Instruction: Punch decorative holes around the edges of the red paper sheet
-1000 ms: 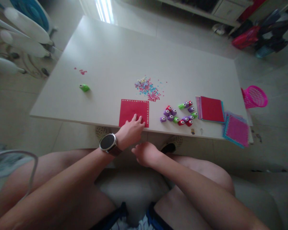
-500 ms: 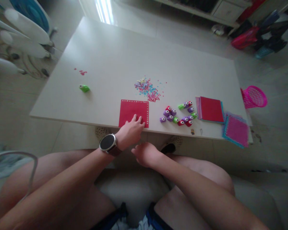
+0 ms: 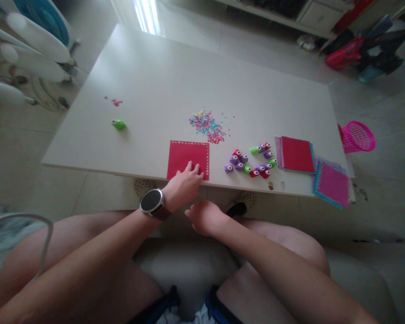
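My left hand (image 3: pixel 185 185), with a watch (image 3: pixel 151 201) on its wrist, lies with spread fingers on a red square sheet of paper (image 3: pixel 185 155) at the table's near edge. Small punched holes run along the sheet's far and right sides. Just off the table edge, my right hand (image 3: pixel 204 218) is curled closed beside the left one; its palm side is hidden, so I cannot make out what it holds, if anything. Right of the sheet stand several small craft punches (image 3: pixel 239 166) in purple, red and green. A green craft punch (image 3: pixel 119 124) lies alone on the left.
Coloured paper bits (image 3: pixel 207 127) are heaped beyond the sheet, and a few red bits (image 3: pixel 116 102) lie far left. At the right are a paper stack (image 3: pixel 297 154) and punched sheets (image 3: pixel 332 184) overhanging the table edge. A pink basket (image 3: pixel 358 136) stands beyond the table (image 3: pixel 162 81).
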